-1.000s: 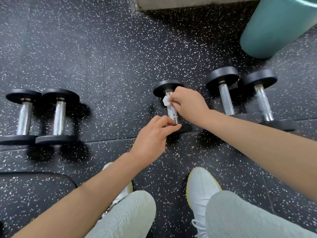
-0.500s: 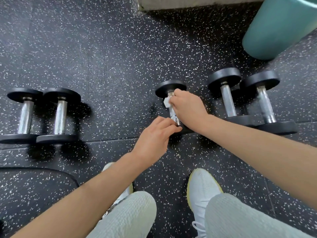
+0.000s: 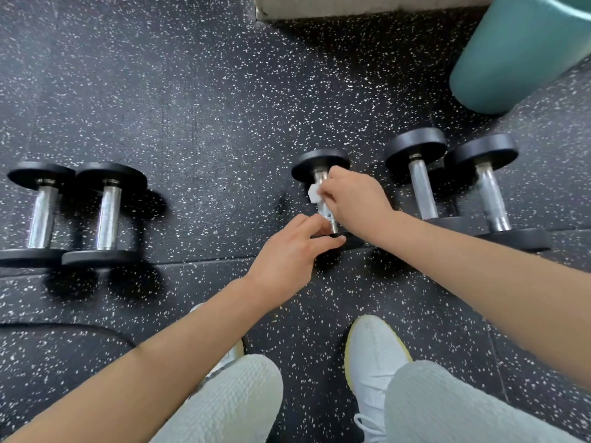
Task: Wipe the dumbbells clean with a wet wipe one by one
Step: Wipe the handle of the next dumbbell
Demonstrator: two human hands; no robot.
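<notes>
At the middle dumbbell (image 3: 319, 163), left hand (image 3: 287, 254) grips its near end, right hand (image 3: 355, 199) pinches the wet wipe (image 3: 314, 193); slack grip risks rolling

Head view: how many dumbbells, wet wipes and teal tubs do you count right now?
Dumbbells: 5
Wet wipe: 1
Teal tub: 1
Total: 7
</notes>
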